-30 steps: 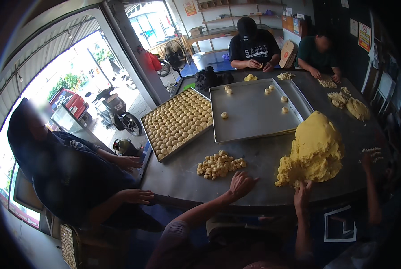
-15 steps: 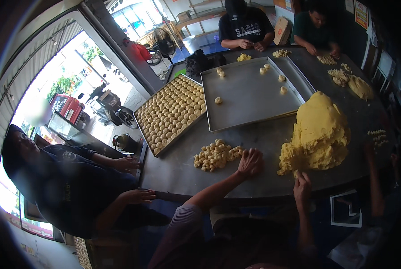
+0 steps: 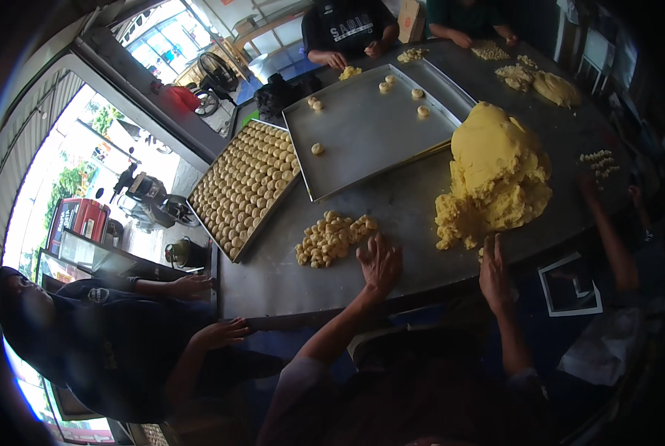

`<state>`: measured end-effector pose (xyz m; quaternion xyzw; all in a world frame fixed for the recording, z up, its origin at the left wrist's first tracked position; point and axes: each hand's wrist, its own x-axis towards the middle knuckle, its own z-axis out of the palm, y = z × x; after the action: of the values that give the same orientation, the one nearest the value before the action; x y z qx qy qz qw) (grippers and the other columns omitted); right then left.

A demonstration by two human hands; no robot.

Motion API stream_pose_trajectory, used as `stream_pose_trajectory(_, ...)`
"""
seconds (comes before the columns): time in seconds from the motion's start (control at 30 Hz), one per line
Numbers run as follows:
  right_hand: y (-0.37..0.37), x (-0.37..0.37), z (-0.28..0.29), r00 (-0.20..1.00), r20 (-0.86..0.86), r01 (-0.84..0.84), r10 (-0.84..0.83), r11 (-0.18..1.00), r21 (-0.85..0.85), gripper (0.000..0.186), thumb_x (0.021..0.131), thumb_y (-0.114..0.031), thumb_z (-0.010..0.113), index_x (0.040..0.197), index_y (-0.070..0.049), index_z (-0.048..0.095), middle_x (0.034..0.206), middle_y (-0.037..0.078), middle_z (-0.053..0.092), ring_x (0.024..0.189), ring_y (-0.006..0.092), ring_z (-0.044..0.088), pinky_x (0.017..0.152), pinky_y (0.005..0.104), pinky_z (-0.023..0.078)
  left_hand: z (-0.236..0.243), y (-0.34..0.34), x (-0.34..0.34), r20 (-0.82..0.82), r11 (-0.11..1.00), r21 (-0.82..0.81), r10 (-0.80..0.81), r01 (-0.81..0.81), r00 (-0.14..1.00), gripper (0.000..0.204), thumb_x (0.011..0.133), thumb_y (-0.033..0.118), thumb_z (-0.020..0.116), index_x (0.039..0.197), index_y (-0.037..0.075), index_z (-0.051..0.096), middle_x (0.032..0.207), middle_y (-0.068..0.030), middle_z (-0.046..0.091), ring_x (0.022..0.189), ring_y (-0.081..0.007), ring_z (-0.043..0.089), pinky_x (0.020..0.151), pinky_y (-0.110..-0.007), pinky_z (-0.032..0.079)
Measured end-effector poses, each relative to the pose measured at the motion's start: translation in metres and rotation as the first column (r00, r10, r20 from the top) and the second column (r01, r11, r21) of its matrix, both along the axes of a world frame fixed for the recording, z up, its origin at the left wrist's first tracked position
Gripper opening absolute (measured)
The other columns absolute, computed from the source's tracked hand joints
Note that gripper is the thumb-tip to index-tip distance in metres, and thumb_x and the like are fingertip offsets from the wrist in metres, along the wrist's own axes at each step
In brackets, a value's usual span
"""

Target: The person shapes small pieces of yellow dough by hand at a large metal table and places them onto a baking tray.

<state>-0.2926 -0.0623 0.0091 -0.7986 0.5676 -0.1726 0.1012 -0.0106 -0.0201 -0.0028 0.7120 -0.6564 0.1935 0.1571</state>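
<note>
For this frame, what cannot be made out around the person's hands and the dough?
Head view only:
- Left hand: palm faces the table, so anything under it is hidden.
- Right hand: the same; its contact with the dough mound is unclear.
- Small dough pieces: too small to count.
- Filled tray: rows blur together.

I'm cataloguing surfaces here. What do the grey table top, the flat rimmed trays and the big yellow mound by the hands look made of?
Grey table top: likely metal sheet, dull brushed sheen, soft reflections.
Near-empty rimmed tray: thin metal, probably aluminium or steel, matte grey, folded rim.
Big yellow mound: soft dough, smooth above, crumbly at its torn edge, near the right hand.
Left hand rests beside small dough pieces.
</note>
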Motion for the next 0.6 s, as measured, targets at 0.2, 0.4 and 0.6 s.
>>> stream_pose_trajectory(0.2, 0.017, 0.012, 0.002, 0.983, -0.112, -0.149, 0.147, 0.989, -0.016, 0.051, 0.089, 0.005, 0.049, 0.139, 0.002, 0.044, 0.147, 0.018, 0.038, 0.131, 0.0319, 0.044, 0.101, 0.0362, 0.046, 0.007, 0.020, -0.008, -0.456, 0.964, 0.248, 0.207, -0.099, 0.866, 0.028, 0.087, 0.017, 0.058, 0.112, 0.007, 0.054, 0.114, -0.0153, 0.054, 0.109, -0.0329, 0.049, 0.088, -0.048, 0.036)
stream_pose_trajectory(0.4, 0.002, 0.012, 0.034, 0.947, 0.320, -0.073, 0.034, 0.991, 0.110, 0.036, 0.091, 0.002, 0.051, 0.127, 0.003, 0.058, 0.129, 0.020, 0.057, 0.121, 0.0342, 0.054, 0.098, 0.0386, 0.047, 0.009, 0.010, -0.018, -0.926, 0.998, -0.022, 0.003, -0.063, 0.378, 0.026, 0.092, 0.021, 0.060, 0.109, 0.001, 0.062, 0.091, -0.0171, 0.068, 0.084, -0.0312, 0.066, 0.075, -0.040, 0.050)
stream_pose_trajectory(0.6, 0.021, 0.079, 0.044, 0.785, 0.588, -0.206, 0.197, 0.977, -0.053, 0.031, 0.091, -0.001, 0.055, 0.122, 0.002, 0.062, 0.109, 0.022, 0.065, 0.106, 0.0387, 0.062, 0.086, 0.0376, 0.050, 0.028, 0.002, -0.067, -0.989, 0.992, -0.069, -0.083, 0.109, 0.124, 0.032, 0.097, 0.025, 0.056, 0.111, -0.001, 0.066, 0.091, -0.0180, 0.071, 0.086, -0.0246, 0.071, 0.075, -0.037, 0.053)
